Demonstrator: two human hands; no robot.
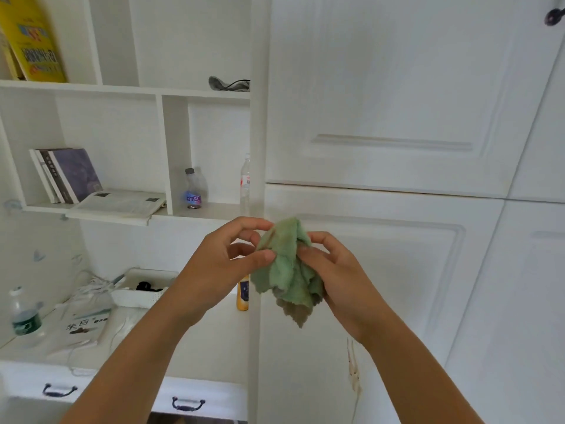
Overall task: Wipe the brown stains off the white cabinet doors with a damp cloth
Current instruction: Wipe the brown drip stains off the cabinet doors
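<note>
- The left hand [227, 261] pinches the left edge of a green cloth [287, 270], thumb and fingers closed on it.
- The right hand [333, 270] grips the cloth's right side.
- The bunched cloth hangs between both hands, held up before the lower white cabinet door [397, 270].

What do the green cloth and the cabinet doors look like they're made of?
Cloth: soft, fuzzy fabric, probably microfibre or terry; it bunches and droops limply between both hands. Cabinet doors: smooth, white painted or coated board with moulded panels; whether wood or composite can't be told.
</note>
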